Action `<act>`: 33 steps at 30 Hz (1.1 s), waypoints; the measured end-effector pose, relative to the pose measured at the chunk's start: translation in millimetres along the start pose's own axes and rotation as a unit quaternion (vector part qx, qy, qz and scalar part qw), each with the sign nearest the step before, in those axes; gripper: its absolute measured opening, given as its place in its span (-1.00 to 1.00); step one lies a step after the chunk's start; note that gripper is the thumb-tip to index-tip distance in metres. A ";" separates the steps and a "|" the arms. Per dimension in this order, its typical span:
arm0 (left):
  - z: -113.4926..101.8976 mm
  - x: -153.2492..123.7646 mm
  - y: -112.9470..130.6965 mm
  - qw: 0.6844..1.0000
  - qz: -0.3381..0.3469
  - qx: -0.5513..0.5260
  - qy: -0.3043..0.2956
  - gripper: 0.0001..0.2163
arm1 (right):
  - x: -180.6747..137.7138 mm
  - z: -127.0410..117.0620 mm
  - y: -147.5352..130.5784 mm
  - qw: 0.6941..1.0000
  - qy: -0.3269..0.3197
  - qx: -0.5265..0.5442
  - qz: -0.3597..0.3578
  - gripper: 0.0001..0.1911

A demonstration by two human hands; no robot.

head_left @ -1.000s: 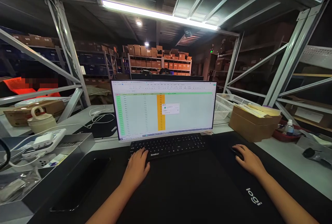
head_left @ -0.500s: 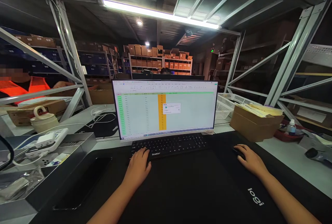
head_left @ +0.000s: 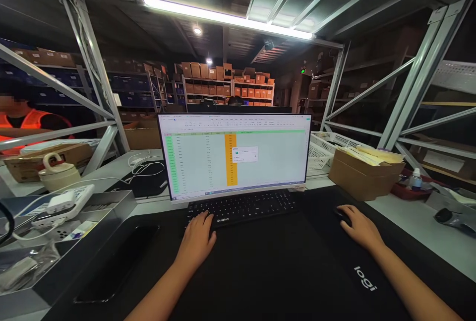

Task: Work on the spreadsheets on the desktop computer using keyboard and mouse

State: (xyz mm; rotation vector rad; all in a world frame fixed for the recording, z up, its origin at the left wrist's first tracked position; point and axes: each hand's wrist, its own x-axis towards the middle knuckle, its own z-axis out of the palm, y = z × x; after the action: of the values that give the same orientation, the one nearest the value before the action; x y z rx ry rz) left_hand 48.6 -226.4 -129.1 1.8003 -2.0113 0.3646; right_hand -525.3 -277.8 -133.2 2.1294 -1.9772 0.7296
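- Head view, hands: two bare hands, both palm down; the left hand [head_left: 197,234] rests on the left end of one black plastic keyboard [head_left: 256,208], its fingers slightly apart over small square keys
- Head view, right side: the right hand [head_left: 360,226] curls around one small, rounded black mouse [head_left: 342,216], fingers over its top and thumb against its side; how hard they press, I cannot tell
- Head view, middle: the keyboard lies just in front of one flat, thin-edged monitor [head_left: 275,162], whose glowing sheet has one orange column and one pale pop-up box
- Head view, under the arms: a matte black mat [head_left: 267,266] bears four white letters, "logi", beside the right forearm; one glossy, flat black slab [head_left: 119,264] lies left of the left forearm
- Head view, edges: one cream, rounded flask [head_left: 58,178] with a loop handle at left; one corrugated brown carton [head_left: 364,179] of papers at right, near one clear spray bottle [head_left: 415,181]
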 end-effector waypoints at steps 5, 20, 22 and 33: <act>-2.0 0.2 2.9 1.000 -0.003 -0.001 0.011 -0.55 | -0.9 1.8 3.4 0.999 0.008 -0.012 0.030 -0.53; -0.7 2.1 1.0 1.000 0.001 0.019 0.011 -0.55 | 3.0 8.8 7.5 1.000 0.019 -0.003 0.012 -0.57; -1.0 2.5 0.6 1.000 0.005 0.021 0.010 -0.55 | 3.5 8.6 6.9 1.000 0.017 -0.001 0.014 -0.57; 2.9 3.0 -3.0 1.000 0.006 0.011 0.011 -0.53 | 2.6 0.9 -1.1 1.000 -0.012 0.019 0.015 -0.51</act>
State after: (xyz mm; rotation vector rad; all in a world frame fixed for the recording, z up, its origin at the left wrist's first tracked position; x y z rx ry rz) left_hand 50.9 -230.7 -130.5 1.7900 -2.0112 0.4112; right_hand -524.0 -280.4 -132.6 2.1430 -2.0285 0.7554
